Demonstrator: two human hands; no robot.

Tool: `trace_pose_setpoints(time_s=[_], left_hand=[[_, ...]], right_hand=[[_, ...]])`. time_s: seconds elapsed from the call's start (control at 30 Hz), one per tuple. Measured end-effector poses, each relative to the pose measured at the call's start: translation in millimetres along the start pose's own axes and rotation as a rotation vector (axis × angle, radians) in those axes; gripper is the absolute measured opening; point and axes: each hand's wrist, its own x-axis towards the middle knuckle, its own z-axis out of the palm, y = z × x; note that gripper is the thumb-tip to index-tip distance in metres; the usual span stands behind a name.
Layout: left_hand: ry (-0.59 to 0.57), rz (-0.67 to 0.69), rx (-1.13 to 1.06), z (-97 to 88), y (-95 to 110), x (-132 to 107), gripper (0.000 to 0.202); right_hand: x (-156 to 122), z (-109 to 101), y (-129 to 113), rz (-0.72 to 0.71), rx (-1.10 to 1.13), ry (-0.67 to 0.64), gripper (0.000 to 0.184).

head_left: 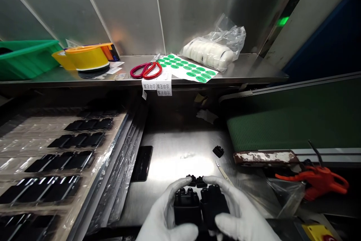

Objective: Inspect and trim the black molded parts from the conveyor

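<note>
In a white glove, my left hand (pixel 169 214) is closed around a black plastic housing (pixel 187 209) with small round studs along its top. My right hand (pixel 239 214), gloved as well, grips a second black housing (pixel 213 203) right beside the first. Just beyond them, two small black pieces (pixel 196 181) sit between my fingertips; whether they are held or lie on the metal table (pixel 180 154) I cannot tell. Another small black piece (pixel 218 151) lies farther back, and a thin pale tool with a metal tip (pixel 222 171) is near my right fingers.
Stacked clear trays (pixel 113 181) of black parts stand left, next to a black phone (pixel 141 163). A shelf (pixel 124 77) bears red scissors (pixel 146 70), green stickers (pixel 191 70), yellow tape (pixel 87 58) and a green bin (pixel 28 58). Right are a green conveyor belt (pixel 293 120) and an orange air gun (pixel 321 181).
</note>
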Motion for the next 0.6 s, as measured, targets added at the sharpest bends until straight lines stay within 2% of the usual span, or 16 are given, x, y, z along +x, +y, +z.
trace_pose_setpoints(time_s=[0.07,0.1,0.13,0.17,0.2,0.23,0.33,0.43,0.53,0.6], left_hand=[[-0.107,0.056,-0.027,-13.3,-27.7,22.8,0.067],[-0.148,0.059,0.007,-21.2,-45.8,36.5,0.065],[-0.169,0.072,0.084,-29.1,-65.8,50.7,0.055],[-0.150,0.068,0.131,-36.7,-86.9,64.4,0.037],[-0.112,0.058,0.169,-43.3,-107.7,76.7,0.024],[-0.069,0.057,0.210,-48.7,-127.2,87.2,0.017],[0.010,0.076,0.376,-56.6,-170.8,106.6,0.020],[0.090,0.137,0.588,-57.3,-190.3,116.6,0.031],[0.177,0.202,0.815,-59.7,-195.6,129.2,0.043],[0.215,0.254,0.945,-63.7,-195.6,140.1,0.061]], right_hand=[[9.2,-17.6,27.5,-0.063,-0.051,-0.033,0.068],[15.5,-30.5,47.3,-0.087,-0.112,-0.012,0.071],[22.3,-45.4,70.3,-0.122,-0.182,0.020,0.075],[29.1,-61.4,95.1,-0.129,-0.263,0.099,0.072],[35.3,-77.4,120.3,-0.164,-0.345,0.257,0.062],[40.7,-92.5,144.3,-0.152,-0.390,0.332,0.055],[52.5,-124.3,197.1,-0.135,-0.519,0.466,0.050],[63.2,-134.5,217.1,-0.206,-0.699,0.533,0.049],[78.4,-134.6,220.2,-0.286,-0.854,0.566,0.050],[90.8,-134.4,220.8,-0.321,-0.932,0.584,0.055]])
